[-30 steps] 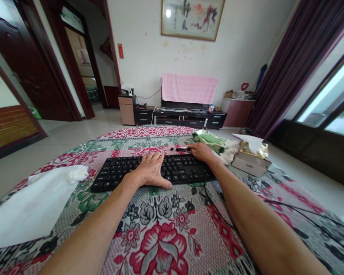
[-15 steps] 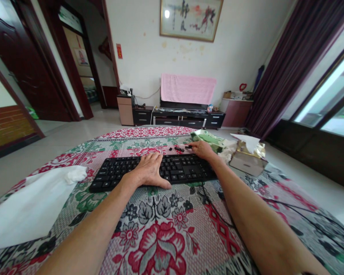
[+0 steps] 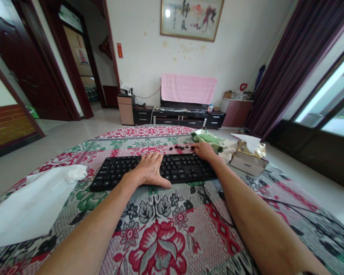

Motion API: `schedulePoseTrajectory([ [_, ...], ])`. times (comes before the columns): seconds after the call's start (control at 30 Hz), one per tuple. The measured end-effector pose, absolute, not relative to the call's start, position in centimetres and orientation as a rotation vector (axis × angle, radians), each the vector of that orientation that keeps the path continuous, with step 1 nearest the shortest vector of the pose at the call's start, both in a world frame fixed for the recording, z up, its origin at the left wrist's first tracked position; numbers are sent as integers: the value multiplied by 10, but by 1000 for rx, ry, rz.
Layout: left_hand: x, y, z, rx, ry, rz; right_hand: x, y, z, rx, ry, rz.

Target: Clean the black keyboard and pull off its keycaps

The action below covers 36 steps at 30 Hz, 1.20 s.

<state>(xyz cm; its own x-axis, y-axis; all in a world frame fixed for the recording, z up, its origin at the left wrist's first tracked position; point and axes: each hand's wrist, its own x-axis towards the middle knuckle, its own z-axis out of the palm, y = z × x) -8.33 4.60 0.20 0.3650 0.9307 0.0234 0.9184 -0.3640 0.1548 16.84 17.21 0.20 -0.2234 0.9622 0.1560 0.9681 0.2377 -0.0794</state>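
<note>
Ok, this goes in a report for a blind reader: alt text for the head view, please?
A person's left hand lies flat on a black keyboard on a floral cloth, while the right hand reaches past its far edge, at small black pieces. A white sheet lies at left, a tissue box at right.

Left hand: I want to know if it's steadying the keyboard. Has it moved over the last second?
No. The left hand lies on the same middle keys of the keyboard as before, thumb at its near edge.
</note>
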Motion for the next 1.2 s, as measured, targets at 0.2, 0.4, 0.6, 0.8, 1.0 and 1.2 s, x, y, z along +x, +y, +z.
schedulePoseTrajectory([
  [0.2, -83, 46, 1, 2502, 1703, 169, 168, 171, 3, -1811, -2319, -63],
  [0.4, -83, 45, 3, 2514, 1709, 149, 165, 170, 2, -1802, -2302, -81],
  [0.6, -84, 46, 2, 2511, 1703, 162, 171, 172, 9, -1780, -2311, -41],
  [0.8, -84, 47, -1, 2500, 1693, 180, 175, 170, 14, -1796, -2394, 1],
  [1.0, -84, 47, 0, 2515, 1690, 169, 174, 172, 11, -1802, -2323, -63],
  [1.2, -84, 49, -2, 2505, 1683, 198, 180, 171, 16, -1774, -2455, 22],
])
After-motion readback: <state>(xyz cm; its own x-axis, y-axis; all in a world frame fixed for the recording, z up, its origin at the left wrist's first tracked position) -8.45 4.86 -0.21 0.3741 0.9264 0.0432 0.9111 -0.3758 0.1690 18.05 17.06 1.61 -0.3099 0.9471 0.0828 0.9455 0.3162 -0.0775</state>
